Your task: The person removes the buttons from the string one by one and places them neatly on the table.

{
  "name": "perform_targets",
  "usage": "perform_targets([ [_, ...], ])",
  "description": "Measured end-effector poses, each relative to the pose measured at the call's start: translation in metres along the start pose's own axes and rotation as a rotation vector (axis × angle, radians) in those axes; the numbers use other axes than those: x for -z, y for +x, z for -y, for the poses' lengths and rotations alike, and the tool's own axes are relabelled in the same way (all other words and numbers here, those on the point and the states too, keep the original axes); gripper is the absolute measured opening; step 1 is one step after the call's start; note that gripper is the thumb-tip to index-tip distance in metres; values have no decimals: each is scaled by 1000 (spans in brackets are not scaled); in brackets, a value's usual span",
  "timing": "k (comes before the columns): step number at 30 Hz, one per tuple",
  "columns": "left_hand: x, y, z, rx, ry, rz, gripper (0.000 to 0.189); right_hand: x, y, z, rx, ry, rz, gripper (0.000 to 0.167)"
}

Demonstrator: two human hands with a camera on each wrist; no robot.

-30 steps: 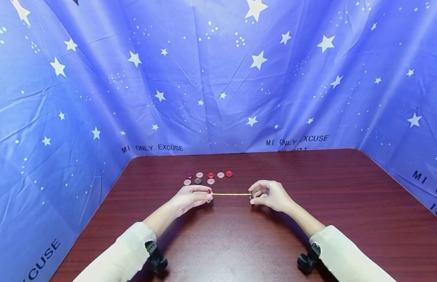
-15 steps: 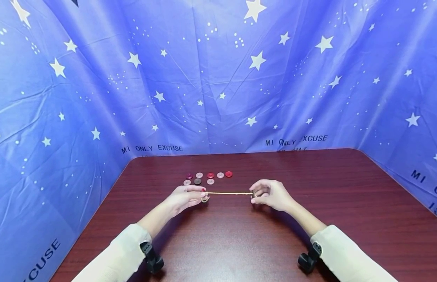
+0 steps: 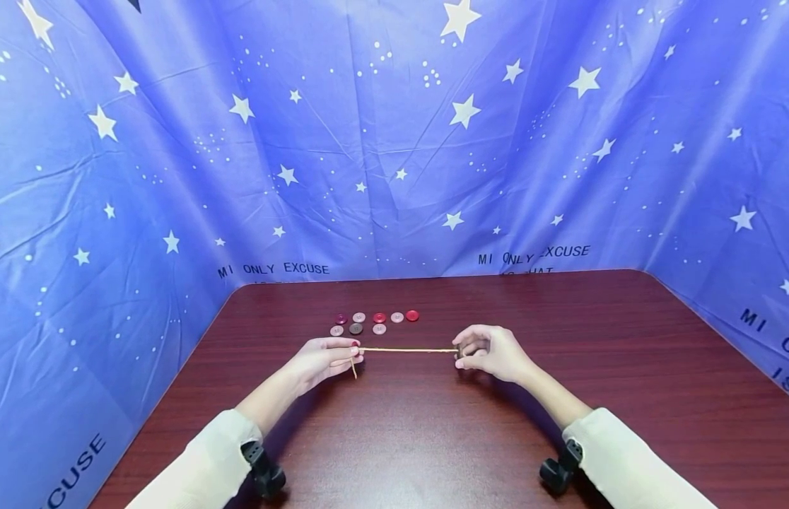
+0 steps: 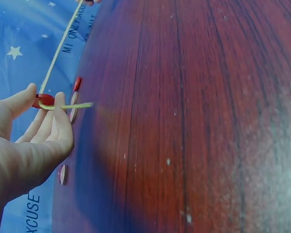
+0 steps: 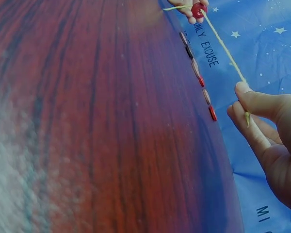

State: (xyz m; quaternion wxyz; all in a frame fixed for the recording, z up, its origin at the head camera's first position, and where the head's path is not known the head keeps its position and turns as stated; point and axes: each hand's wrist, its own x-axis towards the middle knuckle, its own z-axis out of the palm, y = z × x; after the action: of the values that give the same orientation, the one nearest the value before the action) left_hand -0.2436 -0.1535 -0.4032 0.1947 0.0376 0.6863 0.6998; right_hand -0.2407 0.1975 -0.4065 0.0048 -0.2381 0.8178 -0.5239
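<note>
My left hand point(image 3: 327, 360) pinches a red button point(image 4: 42, 100) between thumb and fingers. A yellow string point(image 3: 407, 350) passes through the button, and its short tail point(image 4: 80, 105) sticks out past the left fingers. From there the string runs straight and taut, above the table, to my right hand point(image 3: 493, 355). The right thumb and fingertips pinch it near its other end, and a small end piece point(image 5: 248, 119) pokes out below the thumb. In the right wrist view the button's round face shows beside the left fingers.
Several loose buttons lie in two rows beyond my left hand: a purple one point(image 3: 341, 319), a dark brown one point(image 3: 355, 329), a bright red one point(image 3: 412, 316) and pale pink ones. They rest on a dark red wooden table point(image 3: 407, 438). A blue star-printed cloth point(image 3: 382, 141) hangs behind.
My left hand has drawn leftward with the red button, so the visible stretch of string is longer. The string's tail now hangs below the left fingers. My right hand has barely shifted.
</note>
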Motion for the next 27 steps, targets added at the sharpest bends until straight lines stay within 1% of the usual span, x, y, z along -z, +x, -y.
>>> perform_targets([
  [8, 7, -3, 1, 6, -8, -15, 47, 1, -1, 0, -16, 15, 1, 39],
  [15, 13, -5, 2, 8, -11, -18, 49, 2, 0, -1, -11, 24, 6, 39],
  [27, 20, -4, 2, 11, -29, -49, 47, 3, -1, -1, -4, 37, 1, 39],
])
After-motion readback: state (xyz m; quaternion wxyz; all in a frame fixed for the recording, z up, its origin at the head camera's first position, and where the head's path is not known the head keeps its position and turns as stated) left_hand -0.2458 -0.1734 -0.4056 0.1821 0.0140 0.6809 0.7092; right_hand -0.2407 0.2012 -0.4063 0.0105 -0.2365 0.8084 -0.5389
